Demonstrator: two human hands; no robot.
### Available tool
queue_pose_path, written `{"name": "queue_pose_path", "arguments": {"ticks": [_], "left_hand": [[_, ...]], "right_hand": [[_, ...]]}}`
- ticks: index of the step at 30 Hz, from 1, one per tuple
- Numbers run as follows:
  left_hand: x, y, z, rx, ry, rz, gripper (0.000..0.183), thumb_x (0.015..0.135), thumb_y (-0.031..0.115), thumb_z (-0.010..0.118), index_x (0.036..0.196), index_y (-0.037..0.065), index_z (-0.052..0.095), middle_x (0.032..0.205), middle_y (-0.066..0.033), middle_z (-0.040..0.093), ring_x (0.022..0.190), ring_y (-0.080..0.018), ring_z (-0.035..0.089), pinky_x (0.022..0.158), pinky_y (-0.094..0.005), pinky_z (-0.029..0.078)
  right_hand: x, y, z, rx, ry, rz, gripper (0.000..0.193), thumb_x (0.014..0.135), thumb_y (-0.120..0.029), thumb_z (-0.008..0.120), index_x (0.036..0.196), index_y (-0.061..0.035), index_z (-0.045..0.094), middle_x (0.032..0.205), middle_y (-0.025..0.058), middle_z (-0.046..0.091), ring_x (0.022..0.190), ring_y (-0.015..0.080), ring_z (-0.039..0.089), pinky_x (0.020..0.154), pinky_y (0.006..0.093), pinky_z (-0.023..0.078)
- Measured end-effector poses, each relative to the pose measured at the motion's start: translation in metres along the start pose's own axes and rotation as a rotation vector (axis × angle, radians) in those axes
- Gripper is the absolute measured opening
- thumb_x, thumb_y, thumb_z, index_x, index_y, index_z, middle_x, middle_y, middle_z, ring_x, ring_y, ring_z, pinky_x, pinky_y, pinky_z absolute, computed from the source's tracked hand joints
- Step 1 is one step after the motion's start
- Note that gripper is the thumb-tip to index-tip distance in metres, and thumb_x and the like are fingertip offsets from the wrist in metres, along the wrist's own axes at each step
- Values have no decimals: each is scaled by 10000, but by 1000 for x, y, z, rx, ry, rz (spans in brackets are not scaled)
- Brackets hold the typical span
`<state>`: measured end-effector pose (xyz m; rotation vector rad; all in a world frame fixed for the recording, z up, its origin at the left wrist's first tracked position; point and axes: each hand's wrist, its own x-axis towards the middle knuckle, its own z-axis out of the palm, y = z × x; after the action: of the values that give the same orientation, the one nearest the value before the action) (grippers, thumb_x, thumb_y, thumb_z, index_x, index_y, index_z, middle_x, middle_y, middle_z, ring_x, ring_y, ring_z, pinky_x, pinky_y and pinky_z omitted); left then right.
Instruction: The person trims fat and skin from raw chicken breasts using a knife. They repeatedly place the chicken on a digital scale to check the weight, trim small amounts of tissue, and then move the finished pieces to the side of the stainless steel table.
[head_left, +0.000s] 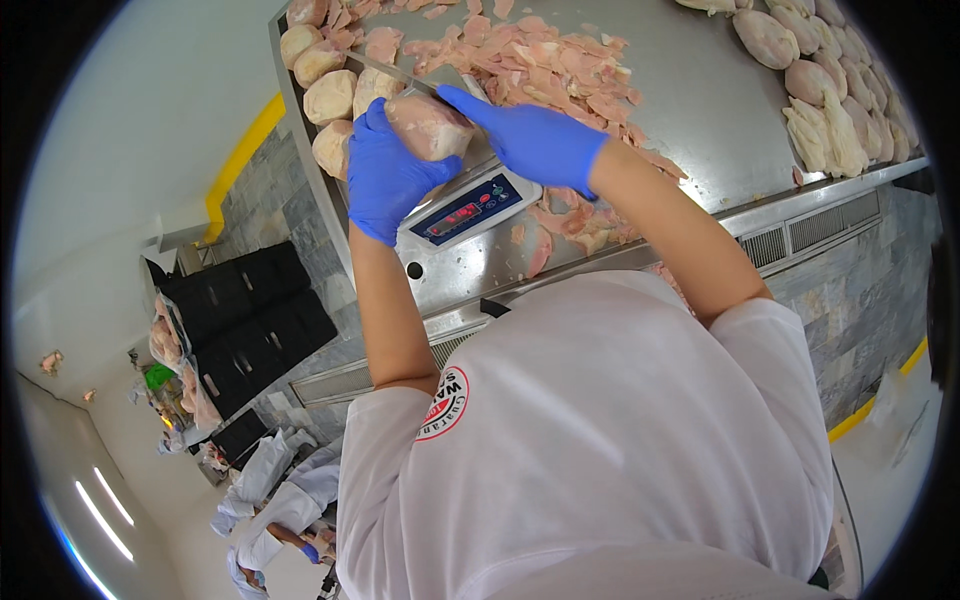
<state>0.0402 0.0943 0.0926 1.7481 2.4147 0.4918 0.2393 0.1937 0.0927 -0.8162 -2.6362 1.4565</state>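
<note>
A rounded, pale pink piece of raw meat [428,127] is held above a digital scale [468,212] with a red-lit display. My left hand [387,175], in a blue glove, wraps round its left and near side. In a matching glove, my right hand [535,140] lies against the meat's right side. From its fingertips a thin knife blade [390,70] runs to the far left, behind the meat; the handle is hidden inside the hand. Several similar rounded meat pieces [330,97] sit just left of my left hand. Thin meat slices [520,65] are heaped beyond the scale.
The steel table [700,90] has a raised left edge. More wrapped or skin-covered meat pieces [825,90] line its far right. Loose slices [575,222] lie right of the scale. Black crates [245,320] stand on the left; people in white [290,500] work at lower left.
</note>
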Motion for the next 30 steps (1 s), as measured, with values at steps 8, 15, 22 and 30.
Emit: {"name": "queue_pose_path", "arguments": {"ticks": [8,15,22,30], "left_hand": [[3,-8,2,-25,2,-18,1149,531,442,915,1399,-99,392,1287,-262,564,1195,-379,568,1014,-426,478],[6,-13,-1,-75,-46,5,1128,540,430,910,1392,-100,395,1284,-265,549,1193,-368,566,1005,-411,485],[17,-31,-6,-125,-152,3,1138,544,436,898,1401,-99,374,1296,-278,530,1219,-350,554,1034,-397,471],[18,-84,-24,-1167,-498,-418,786,836,222,750,1487,-12,376,1393,-150,539,1296,-275,524,1096,-393,432]], "right_hand": [[0,13,-2,81,-132,68,807,935,-28,400,1614,-356,111,811,146,563,587,206,540,575,361,514],[-64,46,26,424,-137,134,797,958,-38,426,1621,-325,89,778,99,557,534,149,507,532,321,494],[-76,32,38,448,-61,98,763,978,-37,441,1623,-279,111,720,64,548,506,136,487,511,309,465],[-85,32,35,374,-67,23,724,987,-58,435,1614,-247,126,778,175,608,641,253,669,664,397,528]]}}
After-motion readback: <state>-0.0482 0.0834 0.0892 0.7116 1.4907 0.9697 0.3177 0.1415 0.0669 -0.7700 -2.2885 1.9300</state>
